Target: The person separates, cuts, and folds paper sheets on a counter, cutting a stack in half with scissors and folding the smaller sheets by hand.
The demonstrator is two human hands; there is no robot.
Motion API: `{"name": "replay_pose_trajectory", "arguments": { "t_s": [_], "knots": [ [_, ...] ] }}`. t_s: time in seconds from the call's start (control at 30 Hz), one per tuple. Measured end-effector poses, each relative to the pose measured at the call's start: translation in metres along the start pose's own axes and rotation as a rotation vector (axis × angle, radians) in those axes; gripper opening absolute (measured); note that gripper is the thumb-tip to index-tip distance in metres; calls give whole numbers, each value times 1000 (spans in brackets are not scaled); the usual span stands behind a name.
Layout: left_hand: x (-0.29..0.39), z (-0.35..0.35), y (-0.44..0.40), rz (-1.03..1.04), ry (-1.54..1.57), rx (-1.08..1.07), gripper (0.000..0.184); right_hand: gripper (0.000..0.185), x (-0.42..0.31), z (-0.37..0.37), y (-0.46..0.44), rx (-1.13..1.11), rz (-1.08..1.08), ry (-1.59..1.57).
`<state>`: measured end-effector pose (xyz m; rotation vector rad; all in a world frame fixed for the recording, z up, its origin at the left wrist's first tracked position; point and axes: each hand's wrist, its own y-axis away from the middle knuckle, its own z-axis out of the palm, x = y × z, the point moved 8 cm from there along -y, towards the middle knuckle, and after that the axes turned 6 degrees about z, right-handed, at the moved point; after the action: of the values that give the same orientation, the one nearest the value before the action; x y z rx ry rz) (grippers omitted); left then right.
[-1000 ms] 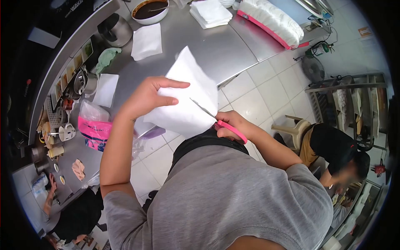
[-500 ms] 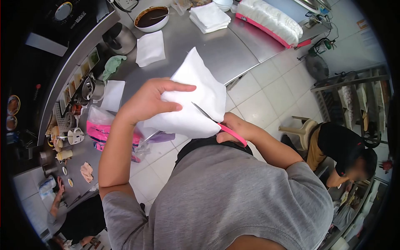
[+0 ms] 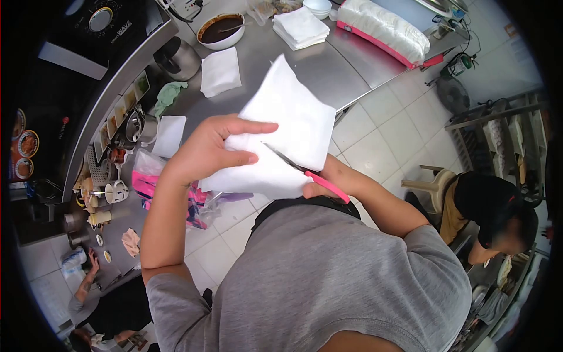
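Note:
My left hand [image 3: 220, 149] pinches a stack of soft white sheets [image 3: 290, 111], thumb and fingers on its left side. I cannot tell whether they are paper or cloth. In my right hand [image 3: 331, 176] are scissors with pink handles [image 3: 331, 189], partly hidden behind the sheets. One dark blade lies over the white material, its tip near my left thumb. A cut runs in from the lower right edge, parting an upper portion from a lower one. The sheets are held up in front of my body, above the table's edge.
On the steel table [image 3: 328, 70] are a folded white stack [image 3: 300, 28], a bowl of dark sauce [image 3: 220, 30], a white sheet [image 3: 221, 71], a green cloth [image 3: 170, 97] and a pink-edged package [image 3: 384, 32]. A seated person [image 3: 489, 205] is at right; another person [image 3: 117, 305] is at lower left.
The scissors have moved further into the white sheets, and the cut is longer and wider. The upper portion has spread to the right. My left hand keeps its grip.

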<state>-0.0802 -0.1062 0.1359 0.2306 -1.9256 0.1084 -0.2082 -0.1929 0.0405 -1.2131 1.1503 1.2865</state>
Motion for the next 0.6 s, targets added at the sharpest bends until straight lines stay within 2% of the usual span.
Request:
{"name": "replay_pose_trajectory", "arguments": {
  "t_s": [0.03, 0.13, 0.23, 0.27, 0.3, 0.37, 0.43, 0.6],
  "knots": [
    [2, 4, 0, -2, -19, -31, 50, 85, -8, 3, 0, -9, -45, 9],
    [1, 8, 2, -26, -10, -51, 51, 89, -8, 16, -1, -136, 114, -176],
    [3, 3, 6, -6, -34, 10, 52, 77, -2, 13, 2, 15, 99, -284],
    [4, 1, 7, 9, -51, 36, 52, 72, -1, 12, 2, 13, 77, -106],
    [0, -1, 8, 3, 58, 67, 51, 67, 1, 7, 3, 11, 54, 71],
    [-10, -3, 10, -10, 274, 129, 50, 59, 2, 6, 4, -2, 71, 208],
    [-9, -1, 12, -27, 323, 120, 49, 52, 1, 8, 6, -26, 150, 131],
    [-4, 15, 14, -11, 362, 21, 51, 56, -5, 23, 10, -131, 187, 28]
  ]
}}
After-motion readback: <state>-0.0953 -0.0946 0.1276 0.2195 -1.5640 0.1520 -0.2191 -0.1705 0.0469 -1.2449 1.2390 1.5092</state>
